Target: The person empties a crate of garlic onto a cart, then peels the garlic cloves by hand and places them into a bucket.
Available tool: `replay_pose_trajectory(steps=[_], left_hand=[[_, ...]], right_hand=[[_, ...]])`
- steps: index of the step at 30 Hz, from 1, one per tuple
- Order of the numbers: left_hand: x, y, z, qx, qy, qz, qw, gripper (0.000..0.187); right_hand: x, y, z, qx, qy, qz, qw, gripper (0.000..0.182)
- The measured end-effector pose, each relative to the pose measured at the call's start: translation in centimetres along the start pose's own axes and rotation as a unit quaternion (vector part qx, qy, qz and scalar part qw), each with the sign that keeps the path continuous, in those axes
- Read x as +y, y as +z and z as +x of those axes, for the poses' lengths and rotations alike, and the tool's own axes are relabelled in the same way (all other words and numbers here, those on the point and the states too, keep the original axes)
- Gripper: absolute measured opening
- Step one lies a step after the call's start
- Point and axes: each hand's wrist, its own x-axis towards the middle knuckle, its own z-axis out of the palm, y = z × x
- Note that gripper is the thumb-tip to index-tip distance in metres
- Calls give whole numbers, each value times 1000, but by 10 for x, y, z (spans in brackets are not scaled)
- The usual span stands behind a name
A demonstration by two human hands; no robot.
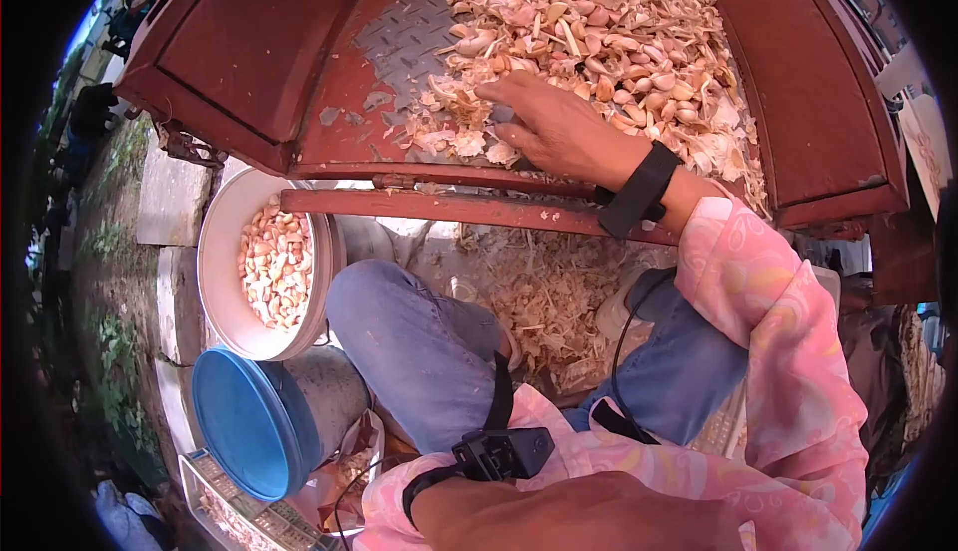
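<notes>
My right hand reaches over the front of a red metal truck bed, its fingers bent and thumb apart, close to dry garlic skins. Nothing is plainly held in it. Behind it and to its right lies a heap of loose garlic cloves mixed with skins. My left hand is low at the bottom, in front of my body and near the right sleeve, with its fingers hidden. Both wrists wear black straps; a small black camera device sits at the left one.
A white bucket of garlic cloves stands left of my knee. Below it is a bucket with a blue lid, beside a plastic crate. Skins litter the ground between my legs. A red bar runs along the bed's front.
</notes>
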Motion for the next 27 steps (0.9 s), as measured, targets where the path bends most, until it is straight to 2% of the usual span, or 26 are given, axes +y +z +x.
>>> replay_pose_trajectory(steps=[1,7,9,12,13,14,16,17,19,20,22,24,26,27], left_hand=[[8,-1,-5,-18,-89,5,996,22],[5,6,-4,26,-59,-93,994,23],[11,1,-2,6,-60,-76,995,24],[7,-4,-5,-17,-35,-49,998,25],[4,-5,-5,-29,-13,-33,999,25],[2,-2,-6,-32,-13,-36,999,25],[1,6,-8,31,-5,-101,994,25],[2,5,-9,32,-4,-103,994,25],[10,1,-9,2,-54,-97,994,25],[8,2,-11,3,-53,-97,994,25],[2,4,-13,23,-6,-103,994,24],[1,6,-14,25,-10,-121,992,24],[2,7,-13,17,-15,-140,990,24],[3,9,-14,26,-20,-143,989,24]], right_hand=[[-2,0,7,-25,-10,-10,1000,43],[-18,1,6,-90,-65,-104,988,40],[-24,-5,-5,-107,-63,-156,980,38],[-22,-11,-18,-105,-70,-133,983,35],[-22,-14,-18,-87,-77,-120,986,25],[-23,-19,-17,-87,-75,-124,986,25],[-28,-30,-11,-119,-23,-88,989,20],[-25,-31,-8,-121,-22,-88,989,20],[-15,-34,1,-70,66,-73,993,17],[-9,-32,4,-71,65,-72,993,17],[7,-23,11,58,44,-58,996,13],[17,-9,17,58,13,-88,994,13],[21,-2,20,7,-54,-210,976,15],[20,0,22,-23,-46,-223,973,16]])
